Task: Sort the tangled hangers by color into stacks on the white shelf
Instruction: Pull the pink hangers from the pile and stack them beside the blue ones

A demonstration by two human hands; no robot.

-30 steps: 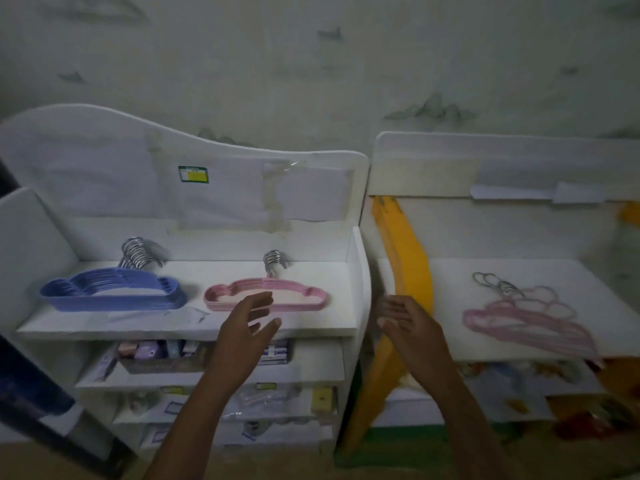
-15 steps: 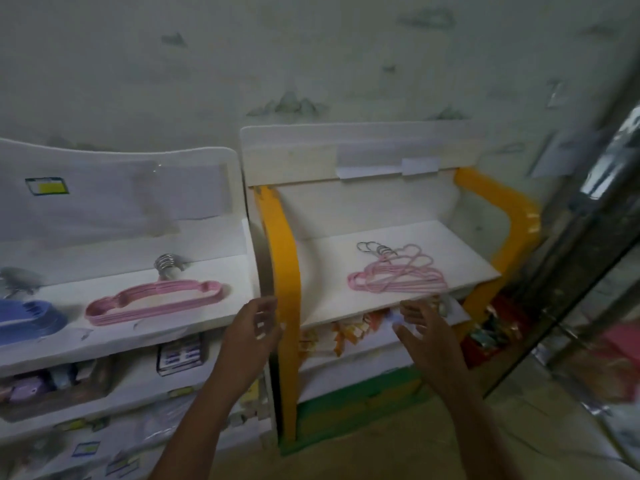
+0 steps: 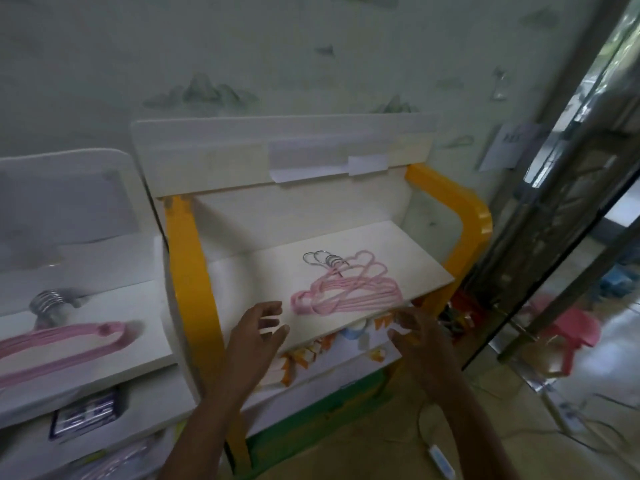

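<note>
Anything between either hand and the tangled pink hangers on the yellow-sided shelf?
Nothing visible. The left hand and right hand hover empty at the shelf's front edge, with only bare board between them and the pink hangers.

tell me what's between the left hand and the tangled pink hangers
In the head view only bare white shelf top lies between the left hand and the tangled pink hangers; the open fingers have not reached them.

Both forearms reach forward, side by side and apart. The left hand point(image 3: 256, 336) spreads relaxed fingers, holding nothing. The right hand point(image 3: 417, 336) does likewise.
</note>
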